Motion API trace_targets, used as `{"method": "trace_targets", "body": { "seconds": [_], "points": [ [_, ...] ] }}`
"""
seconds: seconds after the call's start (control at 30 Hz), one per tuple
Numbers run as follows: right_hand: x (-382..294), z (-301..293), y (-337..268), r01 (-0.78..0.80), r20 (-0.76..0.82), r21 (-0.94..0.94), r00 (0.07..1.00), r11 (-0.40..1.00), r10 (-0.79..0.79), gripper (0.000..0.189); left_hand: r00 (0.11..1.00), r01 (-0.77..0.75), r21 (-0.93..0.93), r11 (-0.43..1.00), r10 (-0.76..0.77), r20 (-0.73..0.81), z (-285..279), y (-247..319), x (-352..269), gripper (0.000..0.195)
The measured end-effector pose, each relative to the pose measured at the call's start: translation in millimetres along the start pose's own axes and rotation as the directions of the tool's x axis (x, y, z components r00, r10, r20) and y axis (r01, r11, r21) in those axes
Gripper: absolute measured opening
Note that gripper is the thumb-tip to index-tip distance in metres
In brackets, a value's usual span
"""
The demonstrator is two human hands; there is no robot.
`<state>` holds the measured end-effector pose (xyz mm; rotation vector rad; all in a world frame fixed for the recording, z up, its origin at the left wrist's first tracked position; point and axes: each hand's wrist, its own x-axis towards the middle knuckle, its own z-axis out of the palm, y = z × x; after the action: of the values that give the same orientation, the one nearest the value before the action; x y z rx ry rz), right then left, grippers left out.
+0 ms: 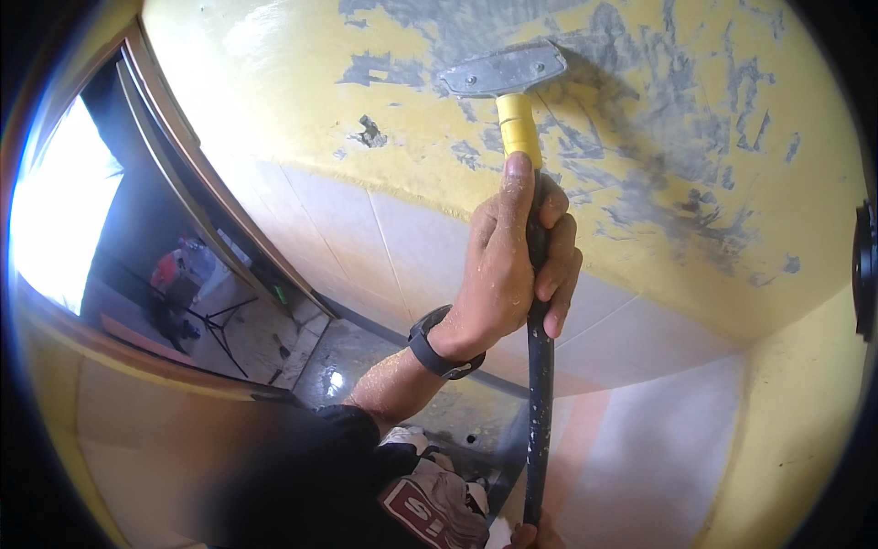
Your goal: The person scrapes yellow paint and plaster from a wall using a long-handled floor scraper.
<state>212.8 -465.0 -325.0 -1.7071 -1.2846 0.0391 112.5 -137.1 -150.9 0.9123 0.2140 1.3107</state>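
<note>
A long-handled scraper [504, 70] has a grey metal head with two screws and a yellow collar [519, 127]. Its head is over the yellow painted wall [288, 89]; I cannot tell whether the blade edge touches. My left hand [511, 254] wraps the black pole [540, 405] just below the collar, thumb along the pole, fingers curled around the far side. Pale flakes cling to that hand and forearm, and a dark watch [442, 346] is on the wrist. At the bottom edge my right hand [538, 535] grips the lower pole, mostly cut off.
Grey patches [610, 123] show where paint is off the wall. A small hole [371, 132] is left of the scraper. Tiles [343, 233] cover the wall's lower part. On the left, a doorway frame [185, 151] opens onto a room with a tripod [218, 326]. The floor [357, 350] looks wet.
</note>
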Motion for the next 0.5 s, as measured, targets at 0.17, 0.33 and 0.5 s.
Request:
{"method": "trace_targets", "body": {
  "seconds": [0.17, 0.33, 0.5],
  "points": [
    [8.4, -10.4, -28.6, -0.156, 0.122, 0.006, 0.981, 0.988, 0.154, 0.032, 0.999, -0.02, -0.051, 0.998, 0.018, -0.04, 9.9, 1.2, 2.2, 0.049],
    [-17.5, 1.2, -19.4, -0.041, 0.028, 0.123, 0.999, 0.992, 0.037, 0.043, 0.995, -0.098, -0.011, 0.995, 0.098, 0.001, -5.2, 11.0, 5.8, 0.048],
    [4.8, -13.6, -19.6, -0.006, 0.041, 0.267, 0.999, 0.964, -0.005, 0.031, 0.994, -0.1, 0.048, 0.994, 0.101, -0.04, 1.8, 6.5, 3.9, 0.047]
  ]
}}
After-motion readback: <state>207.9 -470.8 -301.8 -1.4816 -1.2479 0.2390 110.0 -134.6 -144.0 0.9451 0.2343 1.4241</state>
